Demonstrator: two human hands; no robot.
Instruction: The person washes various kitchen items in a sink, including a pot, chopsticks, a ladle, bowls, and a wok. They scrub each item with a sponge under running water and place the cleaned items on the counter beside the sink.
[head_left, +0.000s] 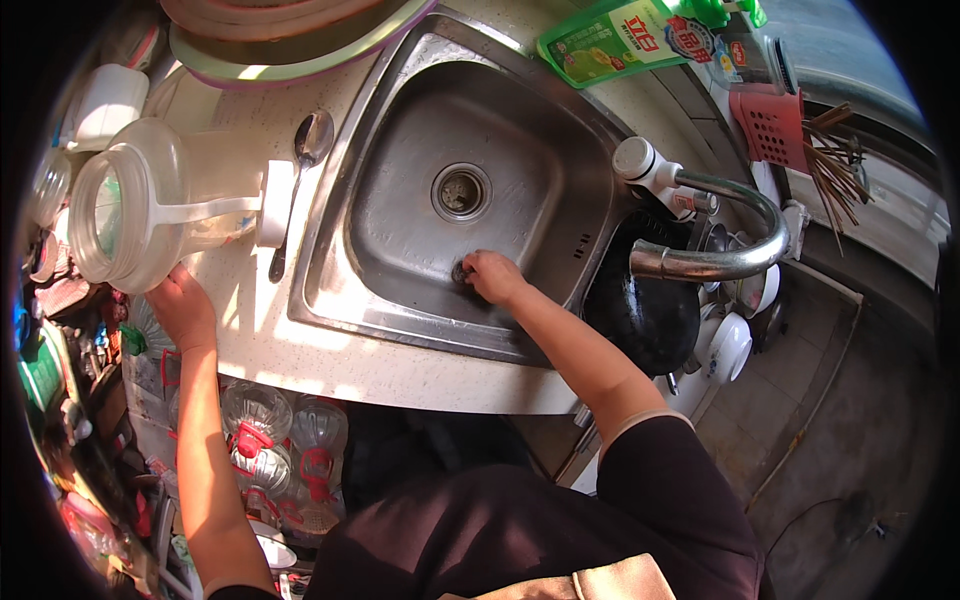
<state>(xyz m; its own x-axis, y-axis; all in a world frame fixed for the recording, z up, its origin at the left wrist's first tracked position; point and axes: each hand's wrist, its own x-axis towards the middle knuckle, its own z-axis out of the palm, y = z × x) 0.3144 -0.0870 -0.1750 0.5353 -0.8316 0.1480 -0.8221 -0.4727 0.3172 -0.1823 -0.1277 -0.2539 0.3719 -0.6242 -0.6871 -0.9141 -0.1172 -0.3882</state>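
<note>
My right hand (496, 277) is down in the stainless steel sink (397, 142), with its fingers closed around a small dark scouring pad (460, 272), probably steel wool. The pad touches the sink floor below the drain (460, 193). On the counter at the left, my left hand (182, 307) touches the near side of a translucent plastic jar (169, 172) with a wide round mouth. Its fingertips are partly hidden by the jar, so its grip is unclear. Between jar and sink lies a metal spoon (304, 154). The chrome faucet (712, 262) arches at the right.
A green dish soap bottle (615, 41) lies behind the sink, near a pink perforated holder (770, 127) with chopsticks. A black wok (645, 307) and white bowls (729, 349) crowd the right side. Stacked basins (292, 64) stand at back left; large plastic bottles (259, 420) sit below the counter.
</note>
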